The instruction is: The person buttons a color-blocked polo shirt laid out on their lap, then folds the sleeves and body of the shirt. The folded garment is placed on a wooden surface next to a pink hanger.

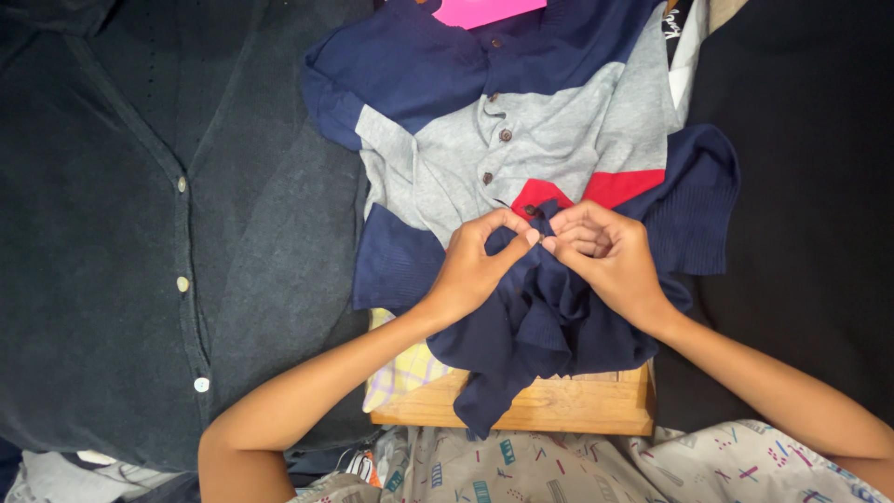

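Both hands meet at frame centre: the left hand (pixel 477 265) pinches the placket of a striped cardigan (pixel 549 140), and the right hand (pixel 605 251), fingers curled closed, nips at a dark button (pixel 530 210) by the red stripe. The cardigan lies bunched over a wooden board (pixel 568 405), with a dark cardigan (pixel 158 224) at left. Judging by the grip, holding the two edges flat and taut would ease working that button.

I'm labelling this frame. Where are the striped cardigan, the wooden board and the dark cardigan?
striped cardigan (pixel 549 130), head view, grey band.
wooden board (pixel 568 405), head view, front edge.
dark cardigan (pixel 102 233), head view, left front panel.
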